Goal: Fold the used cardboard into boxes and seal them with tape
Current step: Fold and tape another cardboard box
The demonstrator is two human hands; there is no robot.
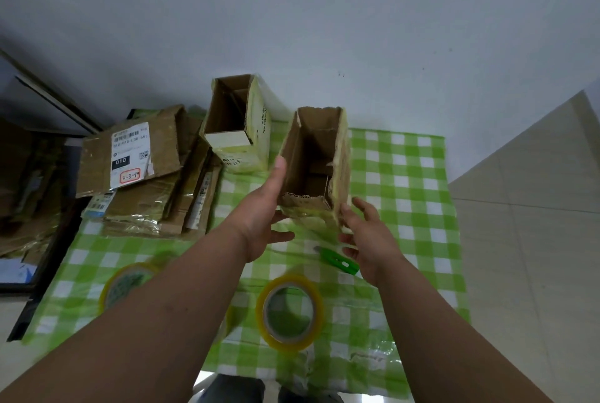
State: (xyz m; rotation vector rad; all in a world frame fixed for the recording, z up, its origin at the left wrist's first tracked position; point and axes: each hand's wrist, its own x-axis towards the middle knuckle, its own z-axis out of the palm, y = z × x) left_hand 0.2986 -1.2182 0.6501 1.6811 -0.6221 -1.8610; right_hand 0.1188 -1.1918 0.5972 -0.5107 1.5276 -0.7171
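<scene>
A counter (418, 207) has a green and white checked cloth on it. On its far left lies a pile of flat cardboard (143, 175), and the top piece has a white label. Just right of the pile stands an open box (240, 129) with pale sides. Next to it, a bit nearer and to the right, stands a brown box (316, 168) with its top open and torn edges.

The left hand (264, 207) is flat against the left side of the brown box, fingers straight, thumb spread out below. The right hand (368, 237) is at the near right corner of the same box, with its fingers loose and apart. Neither grip is clamped on the box.

Near the person lies a yellow tape roll (290, 311). Another tape roll (125, 282) lies to the left, partly behind the left arm. A small green cutter (337, 259) lies on the cloth just under the right hand.
</scene>
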